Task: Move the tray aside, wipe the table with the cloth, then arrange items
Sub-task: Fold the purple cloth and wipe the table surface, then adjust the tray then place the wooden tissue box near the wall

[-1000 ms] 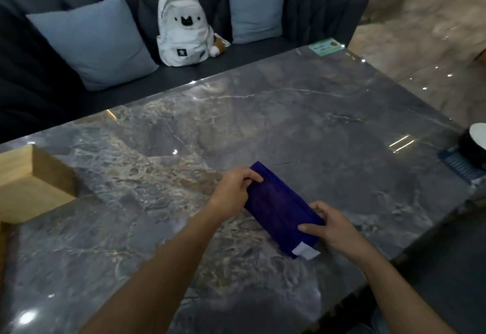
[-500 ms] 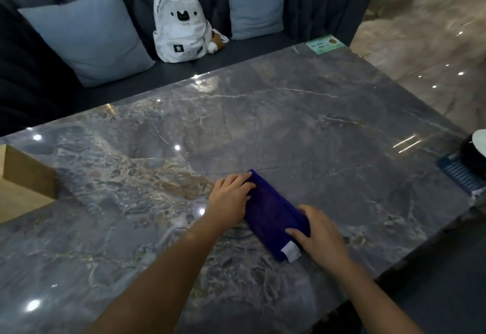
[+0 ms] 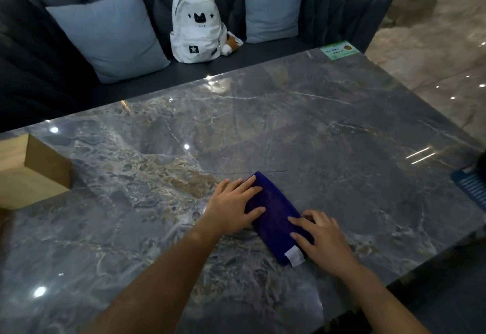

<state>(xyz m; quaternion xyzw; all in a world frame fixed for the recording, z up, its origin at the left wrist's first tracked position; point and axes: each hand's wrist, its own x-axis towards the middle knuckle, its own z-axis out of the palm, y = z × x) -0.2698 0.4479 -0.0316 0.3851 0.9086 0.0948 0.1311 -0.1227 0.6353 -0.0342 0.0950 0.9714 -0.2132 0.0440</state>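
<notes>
A dark blue cloth (image 3: 274, 218), folded into a long strip with a white label at its near end, lies flat on the grey marble table (image 3: 315, 133). My left hand (image 3: 234, 206) rests palm down on its far left part, fingers spread. My right hand (image 3: 322, 239) presses flat on its near right part, beside the label. A light wooden tray (image 3: 29, 173) stands at the table's left edge, partly cut off by the frame.
A dark sofa behind the table holds a white backpack (image 3: 197, 25) and two pale blue cushions. A green card (image 3: 339, 50) lies at the table's far right corner. A blue mat (image 3: 473, 189) with a dark object sits at the right edge.
The cloth went from lifted between my hands to lying flat on the table. Both hands have opened and now press down on it.
</notes>
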